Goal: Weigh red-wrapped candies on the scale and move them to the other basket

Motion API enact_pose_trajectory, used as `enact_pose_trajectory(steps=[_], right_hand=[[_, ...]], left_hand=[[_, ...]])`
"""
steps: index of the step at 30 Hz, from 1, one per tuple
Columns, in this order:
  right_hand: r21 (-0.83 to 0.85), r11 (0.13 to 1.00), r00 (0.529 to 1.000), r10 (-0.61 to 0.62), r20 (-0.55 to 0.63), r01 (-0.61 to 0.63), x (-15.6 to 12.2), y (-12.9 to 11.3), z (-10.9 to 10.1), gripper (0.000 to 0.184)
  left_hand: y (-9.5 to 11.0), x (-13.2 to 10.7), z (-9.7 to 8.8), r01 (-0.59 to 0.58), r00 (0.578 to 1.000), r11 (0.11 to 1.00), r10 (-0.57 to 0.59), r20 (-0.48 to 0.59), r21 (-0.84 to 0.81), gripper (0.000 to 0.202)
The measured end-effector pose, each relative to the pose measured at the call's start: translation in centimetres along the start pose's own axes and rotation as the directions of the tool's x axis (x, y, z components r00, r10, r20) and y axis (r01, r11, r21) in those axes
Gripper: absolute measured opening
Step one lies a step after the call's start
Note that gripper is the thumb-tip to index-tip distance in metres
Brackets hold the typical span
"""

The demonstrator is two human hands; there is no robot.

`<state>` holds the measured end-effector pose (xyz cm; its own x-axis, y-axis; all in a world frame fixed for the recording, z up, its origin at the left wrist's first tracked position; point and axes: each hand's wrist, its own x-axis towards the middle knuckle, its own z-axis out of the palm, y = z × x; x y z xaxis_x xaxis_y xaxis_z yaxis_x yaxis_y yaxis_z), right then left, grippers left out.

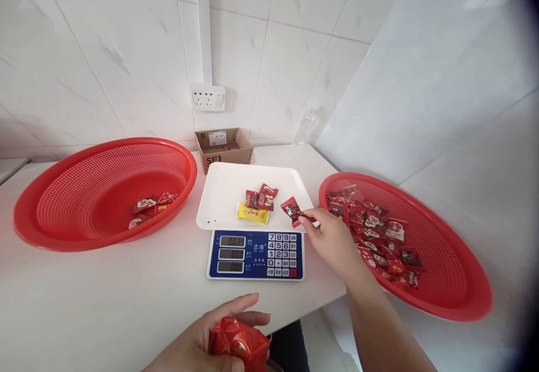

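Observation:
My right hand (330,240) pinches a small red wrapped candy (290,209) over the right side of the white tray (223,178) on a digital scale (255,255). Several red packets (263,197) and a yellow wrapped bar (252,214) lie on the tray. Below the scale, at the table's near edge, my left hand (210,338) is closed around a shiny red packet (242,343); whether that packet is sealed or open does not show. The scale's top display seems to read 0.035.
A red perforated basket (105,153) with several packets stands at left. Another red basket (455,276), holding many red packets, sits at right. Behind the tray are a cardboard box (223,147) and a clear plastic bottle (306,128). A power socket (208,98) is on the tiled wall.

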<state>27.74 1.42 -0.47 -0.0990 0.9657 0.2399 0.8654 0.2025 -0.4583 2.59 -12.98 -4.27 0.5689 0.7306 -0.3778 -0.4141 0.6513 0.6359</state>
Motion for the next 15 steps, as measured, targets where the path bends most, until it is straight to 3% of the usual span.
enact_pose_trajectory(steps=[4, 8, 15], right_hand=[[-0.053, 0.995, 0.995, -0.078, 0.056, 0.081, 1.3, 0.1, 1.7, 0.027], [0.000, 0.987, 0.986, -0.159, 0.055, 0.159, 1.5, 0.4, 2.3, 0.032], [0.142, 0.984, 0.974, -0.075, -0.215, 0.107, -1.2, 0.1, -0.1, 0.026]], left_hand=[[-0.2, -0.2, -0.2, -0.003, 1.000, 0.999, 0.004, 0.020, -0.044, 0.062], [-0.3, -0.2, -0.6, -0.006, 1.000, 0.994, 0.009, 0.028, -0.106, 0.064], [0.1, 0.0, -1.4, 0.075, 0.993, 0.997, -0.074, 0.091, -0.010, 0.070]])
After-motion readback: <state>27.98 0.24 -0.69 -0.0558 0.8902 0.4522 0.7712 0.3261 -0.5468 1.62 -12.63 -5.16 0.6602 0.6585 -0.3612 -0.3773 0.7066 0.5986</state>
